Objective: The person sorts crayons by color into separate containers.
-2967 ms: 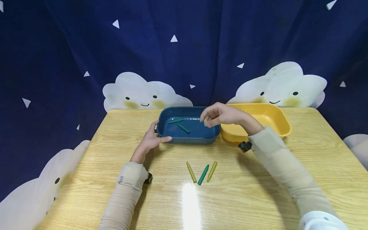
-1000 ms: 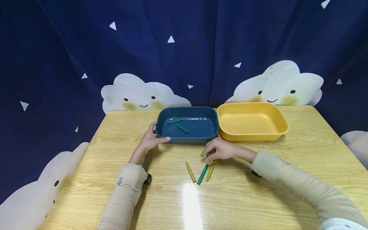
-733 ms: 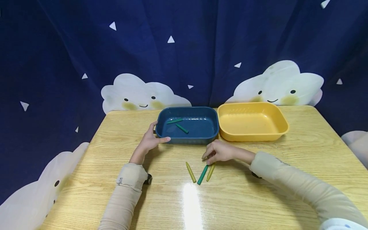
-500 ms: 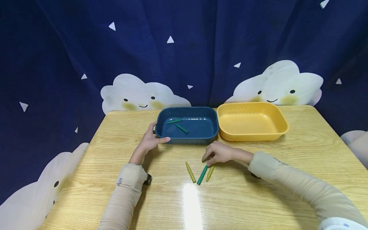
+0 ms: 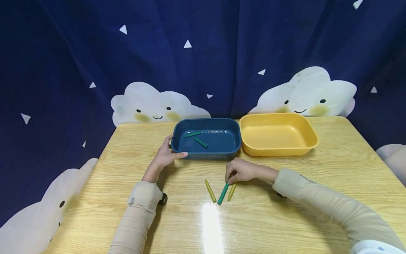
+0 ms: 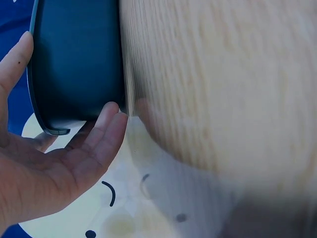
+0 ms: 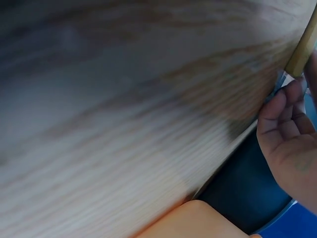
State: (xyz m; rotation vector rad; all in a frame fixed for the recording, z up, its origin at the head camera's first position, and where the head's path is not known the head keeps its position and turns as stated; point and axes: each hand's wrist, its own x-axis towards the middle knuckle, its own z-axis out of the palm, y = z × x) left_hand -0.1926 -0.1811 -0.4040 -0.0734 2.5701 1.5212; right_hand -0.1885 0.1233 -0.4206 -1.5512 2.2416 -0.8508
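The thin green crayon (image 5: 223, 194) lies on the pale wood table (image 5: 177, 218), right at the fingertips of the right hand (image 5: 240, 171). Its pointy end is at those fingers. The rest of it runs back toward the person and leans a bit left. The right hand is much nearer to it than the left one. The right fingers are curled in, and the thumb and first finger seem to pinch the tip.

A yellow crayon (image 5: 232, 192) sits just right of the green one, its top end partly hidden by the right hand. A second yellow crayon (image 5: 210, 191) lies left of the fingers and leans the other way.

The left hand (image 5: 165, 155) is spread wide. Its thumb and fingers rest on the near left corner of the deep blue plastic bin (image 5: 206, 155), and they do not curl tight. That bin is past the right fingers and a little left, with two more green crayons (image 5: 200, 142) inside. The bright yellow plastic bin (image 5: 279, 151) is past the right fingers, to the right. Both bins look smooth and shiny, with round corners. The crayons look waxy, and the wood has wavy lines.
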